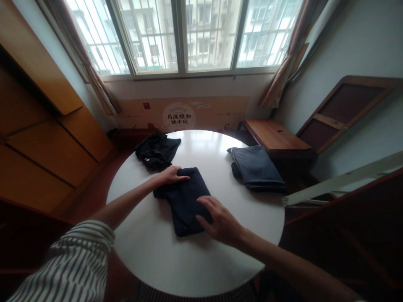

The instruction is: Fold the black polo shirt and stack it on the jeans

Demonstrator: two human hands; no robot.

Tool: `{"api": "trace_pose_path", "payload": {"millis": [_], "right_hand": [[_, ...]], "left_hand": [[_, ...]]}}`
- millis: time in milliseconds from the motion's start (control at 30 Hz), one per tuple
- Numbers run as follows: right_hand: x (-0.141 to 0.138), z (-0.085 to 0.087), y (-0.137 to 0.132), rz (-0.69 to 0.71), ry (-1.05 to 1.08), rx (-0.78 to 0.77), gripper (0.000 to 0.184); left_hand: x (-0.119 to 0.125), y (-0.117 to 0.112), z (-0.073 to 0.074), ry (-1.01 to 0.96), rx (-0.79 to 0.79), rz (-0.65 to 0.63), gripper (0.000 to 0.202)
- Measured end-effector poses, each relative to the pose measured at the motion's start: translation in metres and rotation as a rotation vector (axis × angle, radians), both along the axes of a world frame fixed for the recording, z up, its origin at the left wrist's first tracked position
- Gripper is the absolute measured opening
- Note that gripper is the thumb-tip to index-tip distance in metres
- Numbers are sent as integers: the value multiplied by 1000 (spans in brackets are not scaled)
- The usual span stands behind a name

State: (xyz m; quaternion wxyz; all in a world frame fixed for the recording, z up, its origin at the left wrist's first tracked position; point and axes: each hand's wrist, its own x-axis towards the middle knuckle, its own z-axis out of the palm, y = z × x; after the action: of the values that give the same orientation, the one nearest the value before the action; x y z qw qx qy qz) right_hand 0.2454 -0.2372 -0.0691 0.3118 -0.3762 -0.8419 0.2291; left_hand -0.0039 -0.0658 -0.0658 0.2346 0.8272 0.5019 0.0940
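Observation:
A folded dark navy garment lies in the middle of a round white table. My left hand rests flat on the garment's far left corner, fingers stretched out. My right hand lies on its near right edge, fingers spread and open. Neither hand grips the cloth. A crumpled black garment sits at the table's far left. A folded grey-blue garment sits at the far right edge.
A low wooden bench stands behind the table on the right, a wooden board leans on the wall. Orange wooden cabinets fill the left side. A window with curtains and a printed cardboard panel are at the back.

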Motion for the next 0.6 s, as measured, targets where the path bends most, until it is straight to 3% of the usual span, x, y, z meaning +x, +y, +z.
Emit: {"api": "trace_pose_path", "payload": {"millis": [67,133,233,300,367,467,600], "right_hand": [[8,3,32,-179,155,-47,55],[17,4,62,-218,299,-255,69],[28,5,90,26,472,-679,62],[33,4,94,160,571,-845,55],[35,3,90,163,657,-962,57],[44,6,83,54,740,-1046,53],[79,27,94,-227,773,-910,38]], "left_hand": [[-2,-2,10,-96,-31,-70,54],[0,-4,22,-177,-4,-157,49],[11,-8,42,-234,15,-245,44],[24,-9,58,-253,24,-290,43],[42,-6,75,-262,57,-331,42],[76,10,99,-263,158,-363,42],[131,31,121,-245,456,-328,40]]}}
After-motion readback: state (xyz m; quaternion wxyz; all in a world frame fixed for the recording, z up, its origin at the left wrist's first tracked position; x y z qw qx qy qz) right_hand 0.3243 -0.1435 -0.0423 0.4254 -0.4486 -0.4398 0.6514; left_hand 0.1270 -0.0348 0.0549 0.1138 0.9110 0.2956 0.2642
